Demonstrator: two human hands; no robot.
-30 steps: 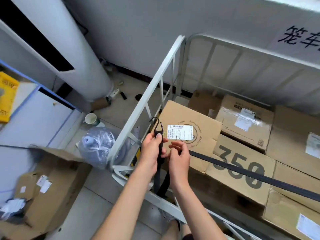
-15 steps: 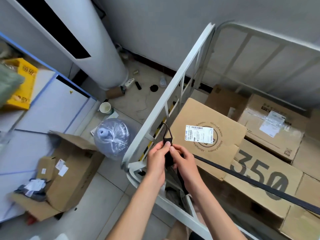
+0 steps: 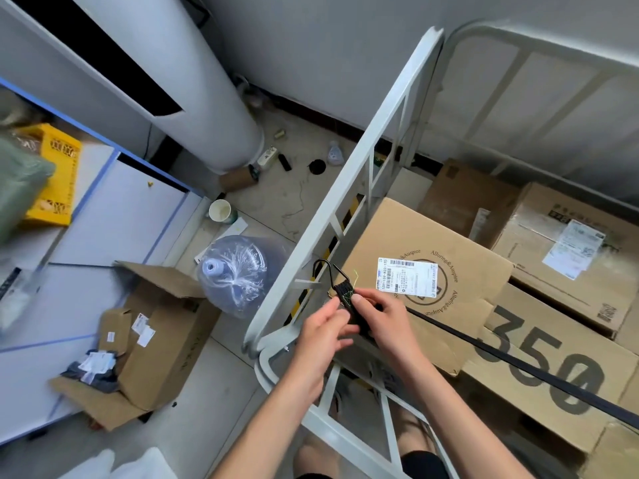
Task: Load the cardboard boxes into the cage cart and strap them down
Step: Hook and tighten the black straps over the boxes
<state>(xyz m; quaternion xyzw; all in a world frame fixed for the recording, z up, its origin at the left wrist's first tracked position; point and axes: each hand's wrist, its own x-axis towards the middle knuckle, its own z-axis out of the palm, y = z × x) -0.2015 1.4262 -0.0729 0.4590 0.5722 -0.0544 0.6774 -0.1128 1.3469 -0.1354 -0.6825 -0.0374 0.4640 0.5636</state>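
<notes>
Both hands meet at the cart's [image 3: 349,198] side rail. The left hand [image 3: 325,328] and right hand [image 3: 385,316] each pinch the stitched end of the black strap [image 3: 539,373], fingers curled round it. Its hook [image 3: 324,268] sticks up just beside the rail. The strap runs back across the boxes [image 3: 456,271] stacked inside the cart.

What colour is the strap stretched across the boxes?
The strap is black, clearest in the head view.
</notes>
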